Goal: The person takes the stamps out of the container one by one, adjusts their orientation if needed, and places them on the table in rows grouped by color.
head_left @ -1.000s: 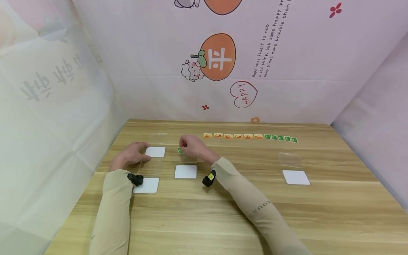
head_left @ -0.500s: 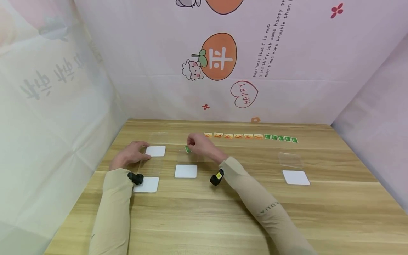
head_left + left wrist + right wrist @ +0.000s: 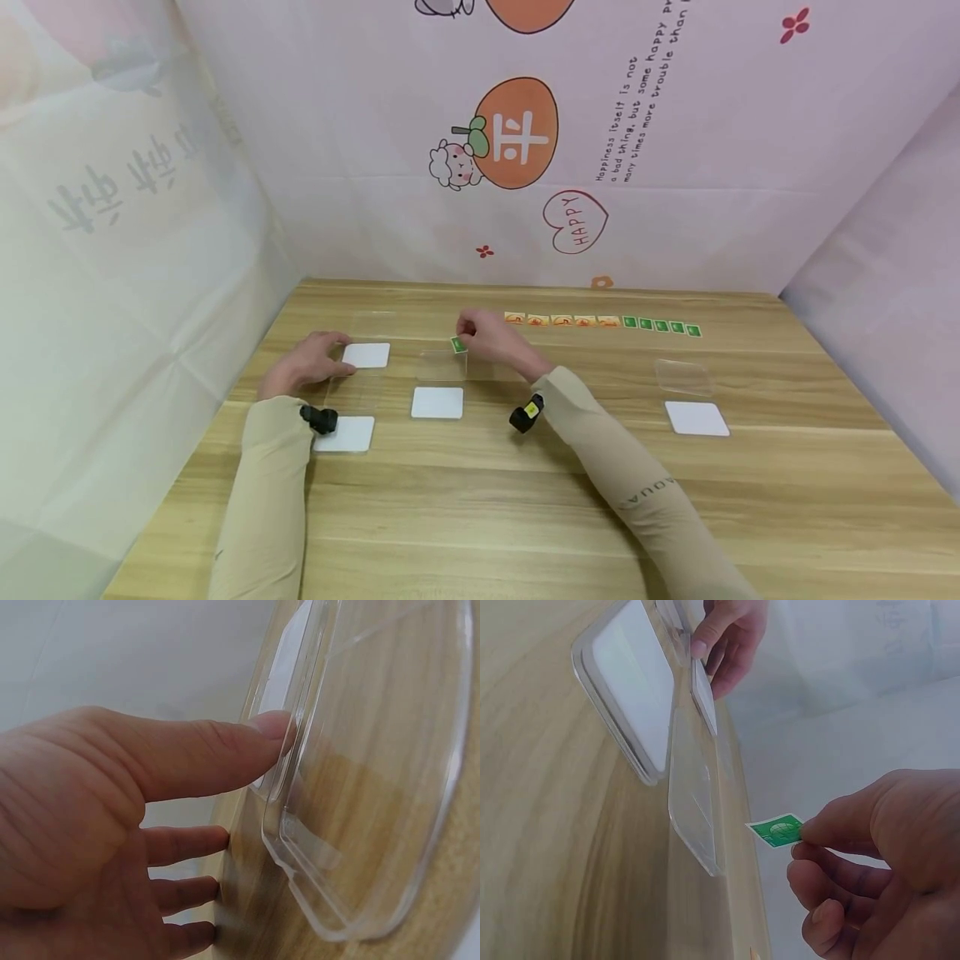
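My left hand (image 3: 309, 362) holds a hinged clear plastic case at its left edge, a white insert (image 3: 367, 355) inside its base. In the left wrist view the thumb (image 3: 274, 735) touches the case near the hinge, with the lid (image 3: 375, 772) standing open; the other fingers reach down to the tabletop. My right hand (image 3: 497, 338) pinches a small green stamp-like card (image 3: 778, 830) with a white border between thumb and index finger. It is held above the table, just behind the middle case's clear lid (image 3: 442, 366).
Other open clear cases with white inserts lie at front left (image 3: 343, 435), centre (image 3: 437, 403) and right (image 3: 697, 417). Along the back runs a row of orange cards (image 3: 562, 321) and several green cards (image 3: 661, 326). Printed cloth walls (image 3: 375, 225) border the table.
My right hand has moved right and slightly back, carrying the green card away from over the middle case's lid; it now covers the leftmost orange card. The left hand stays put.
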Available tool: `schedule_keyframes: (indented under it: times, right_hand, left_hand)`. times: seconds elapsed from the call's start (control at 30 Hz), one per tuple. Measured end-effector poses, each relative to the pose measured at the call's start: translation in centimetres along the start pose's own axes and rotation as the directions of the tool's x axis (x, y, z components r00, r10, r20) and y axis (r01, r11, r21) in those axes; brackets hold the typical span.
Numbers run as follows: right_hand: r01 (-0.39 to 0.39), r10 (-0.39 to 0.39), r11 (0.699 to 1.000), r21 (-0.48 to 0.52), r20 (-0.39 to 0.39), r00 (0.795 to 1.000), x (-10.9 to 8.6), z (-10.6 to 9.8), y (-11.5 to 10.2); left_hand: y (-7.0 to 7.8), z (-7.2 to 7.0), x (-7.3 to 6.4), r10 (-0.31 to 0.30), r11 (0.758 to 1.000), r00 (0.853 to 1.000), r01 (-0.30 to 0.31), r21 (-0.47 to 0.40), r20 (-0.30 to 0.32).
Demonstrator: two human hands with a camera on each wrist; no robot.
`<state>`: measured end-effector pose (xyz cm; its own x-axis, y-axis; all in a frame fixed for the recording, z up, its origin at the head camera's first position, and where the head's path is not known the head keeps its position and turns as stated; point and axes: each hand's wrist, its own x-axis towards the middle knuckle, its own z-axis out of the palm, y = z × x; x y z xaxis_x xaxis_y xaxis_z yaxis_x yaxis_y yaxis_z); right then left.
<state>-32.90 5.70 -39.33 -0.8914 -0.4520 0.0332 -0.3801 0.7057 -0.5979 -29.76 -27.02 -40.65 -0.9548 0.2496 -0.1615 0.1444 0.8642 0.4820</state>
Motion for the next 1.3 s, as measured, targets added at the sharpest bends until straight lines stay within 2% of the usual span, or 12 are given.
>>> schedule_keyframes:
  times: [0.5,0.73,1.03,1.3]
  right_hand:
    - [-0.014,0.013,0.999,-0.041,-0.026,1.0,-1.0,-2.4,1.5]
    - [0.004,-0.01,0.996,-0.089,-0.07,0.998,-1.3,-3.7,2.6]
    - [-0.039,0.032,0.994,-0.099,-0.079,0.996,-2.2,-5.5,3.9]
    - [-0.015,0.008,0.998,-0.069,-0.099,0.995,-2.6,-6.7,5.7]
  left_hand:
    - [0.1,0.0,0.1,0.002,1.0,1.0,-0.002,0.017,-0.009]
    - [-0.2,0.2,0.2,0.001,1.0,1.0,-0.001,0.021,-0.014]
    - [0.1,0.0,0.2,0.004,0.999,1.0,-0.003,0.037,-0.014]
    - [-0.2,0.0,0.1,-0.005,1.0,1.0,0.005,0.027,-0.011]
